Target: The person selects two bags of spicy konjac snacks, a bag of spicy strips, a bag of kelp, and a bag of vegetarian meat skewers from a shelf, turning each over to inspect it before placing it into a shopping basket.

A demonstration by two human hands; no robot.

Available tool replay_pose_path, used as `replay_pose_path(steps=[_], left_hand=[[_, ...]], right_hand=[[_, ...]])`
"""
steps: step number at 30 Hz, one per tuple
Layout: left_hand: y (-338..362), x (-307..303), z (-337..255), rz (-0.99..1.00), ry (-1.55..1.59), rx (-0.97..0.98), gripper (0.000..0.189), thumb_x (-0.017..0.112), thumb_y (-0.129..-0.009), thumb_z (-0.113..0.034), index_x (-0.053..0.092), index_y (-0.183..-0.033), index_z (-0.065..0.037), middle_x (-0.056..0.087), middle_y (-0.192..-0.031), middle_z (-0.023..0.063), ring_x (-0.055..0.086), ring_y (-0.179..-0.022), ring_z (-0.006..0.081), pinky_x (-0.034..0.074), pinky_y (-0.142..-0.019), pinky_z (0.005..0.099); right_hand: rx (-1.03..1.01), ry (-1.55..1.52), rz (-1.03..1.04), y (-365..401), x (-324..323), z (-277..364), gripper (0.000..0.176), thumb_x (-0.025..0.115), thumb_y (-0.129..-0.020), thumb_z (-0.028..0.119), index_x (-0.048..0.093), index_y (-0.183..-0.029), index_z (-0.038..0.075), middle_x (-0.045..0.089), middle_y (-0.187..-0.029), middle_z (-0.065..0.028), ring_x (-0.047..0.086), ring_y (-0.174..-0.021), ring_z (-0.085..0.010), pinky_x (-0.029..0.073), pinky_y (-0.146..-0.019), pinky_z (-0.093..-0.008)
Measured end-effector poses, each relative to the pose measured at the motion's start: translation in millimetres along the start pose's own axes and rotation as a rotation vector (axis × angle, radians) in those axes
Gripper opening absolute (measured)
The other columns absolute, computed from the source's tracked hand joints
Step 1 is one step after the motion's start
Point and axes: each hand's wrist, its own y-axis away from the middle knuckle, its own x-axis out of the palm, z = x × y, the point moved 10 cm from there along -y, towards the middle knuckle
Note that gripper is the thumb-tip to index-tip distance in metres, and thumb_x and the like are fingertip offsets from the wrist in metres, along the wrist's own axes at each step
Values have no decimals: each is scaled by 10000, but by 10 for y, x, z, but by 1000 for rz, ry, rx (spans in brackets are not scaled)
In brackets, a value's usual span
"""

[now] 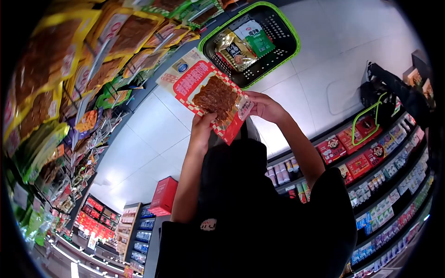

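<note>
A red and white snack packet point(214, 95) with a clear window showing brown food is held up in front of me, tilted. My left hand point(202, 129) grips its lower left edge, thumb on the front. At its right edge, my right hand point(263, 106) pinches the lower corner. Just beyond the packet, a black basket with a green rim point(291, 34) stands on the floor. Inside it lie a gold packet point(235, 50) and a green and white packet point(256, 38).
Hanging snack packets point(46, 69) fill racks on the left. Shelves of small boxed and packed goods point(371, 199) curve along the right. A red box point(163, 196) stands at lower left. At the upper right is a dark figure or object near a green basket handle point(356, 132).
</note>
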Motion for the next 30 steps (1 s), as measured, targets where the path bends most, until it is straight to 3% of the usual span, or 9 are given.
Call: replay_pose_path(steps=[3,8,12,15,19,22,25,27,30], left_hand=[[-378,228,48,-19,-100,-9,341,541,-844,-77,490,-1173,1,578,-1104,76,542,-1029,172,422,-876,304],[-1213,124,395,-83,-309,-18,242,602,-843,-144,610,-1045,-11,646,-794,55,607,-710,83,464,-632,205],[-1782,-477,1028,-75,-817,-82,291,570,-856,-195,594,-1096,-32,653,-852,83,630,-771,160,487,-659,278],[-1602,-836,1812,182,-1406,264,328,558,-851,-230,579,-1137,-72,634,-966,127,622,-858,284,494,-722,372],[-1092,-936,2412,324,-1397,-128,268,465,-897,-178,587,-1114,-78,609,-1042,180,582,-961,343,472,-826,397],[-915,-1212,2577,98,-1424,-545,266,489,-887,-191,598,-1091,-62,609,-1037,197,577,-960,355,470,-828,401],[-870,-1310,2390,290,-1708,-122,310,519,-867,-249,604,-1073,-35,610,-1050,201,577,-961,352,466,-834,396],[-756,-1852,1928,-227,-1333,-318,464,533,-844,-372,564,-1144,-19,582,-1138,193,561,-1028,359,458,-843,409],[-301,-2454,1657,-353,-1384,-400,529,563,-816,-422,555,-1152,-13,580,-1128,209,556,-1041,364,440,-882,401]], right_hand=[[-49,-17,-92,-196,-515,128,407,558,-868,158,464,-1231,0,619,-1041,-96,629,-905,-191,512,-811,-351],[-98,118,-500,-491,-1857,331,361,636,-788,88,553,-1129,1,639,-880,-57,628,-742,-139,513,-656,-276],[-331,378,-687,-691,-2937,987,305,641,-780,137,628,-1064,27,642,-792,-29,595,-664,-82,483,-598,-231],[-430,645,-954,-969,-3978,1345,243,600,-789,203,670,-998,101,655,-721,-36,604,-599,-98,488,-594,-251],[-314,1107,-1193,-1336,-4404,1834,237,522,-789,253,669,-948,157,666,-751,-88,641,-639,-226,512,-652,-353],[-256,1387,-1371,-1575,-4587,1915,283,522,-782,247,625,-1033,170,656,-854,-118,638,-742,-268,515,-700,-390],[-249,1655,-1599,-1526,-4337,1873,432,535,-780,204,491,-1204,134,564,-986,-163,551,-955,-321,499,-766,-425],[-311,1691,-1495,-1711,-4112,1626,451,571,-734,138,477,-1172,81,532,-1056,-170,553,-951,-326,491,-772,-426],[-529,1474,-1217,-1614,-3263,1150,368,514,-780,123,489,-1146,95,536,-1037,-193,577,-858,-385,488,-723,-467]])
